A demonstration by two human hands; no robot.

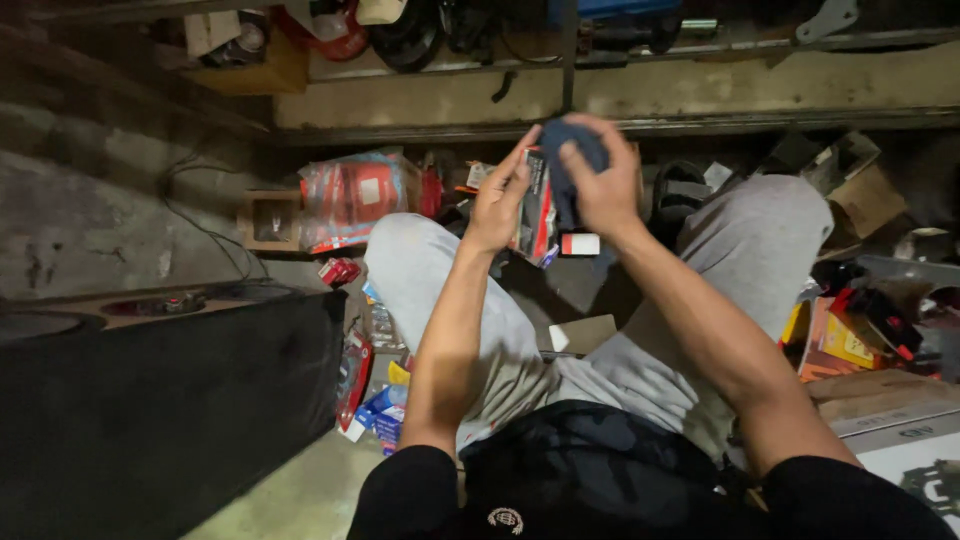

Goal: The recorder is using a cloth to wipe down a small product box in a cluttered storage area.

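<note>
Left hand (497, 200) grips the upright packaged part (537, 205); right hand (600, 180) at three o'clock presses a dark cloth (565, 150) on it.

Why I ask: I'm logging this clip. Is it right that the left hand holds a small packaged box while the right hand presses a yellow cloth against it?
Not quite: the cloth is dark blue, not yellow, as the head view shows. The left hand does hold the small packaged box, and the right hand presses the cloth against it.

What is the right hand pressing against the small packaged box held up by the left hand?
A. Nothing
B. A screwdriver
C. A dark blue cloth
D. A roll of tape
C: the right hand bunches a dark blue cloth against the box gripped by the left hand.
</note>
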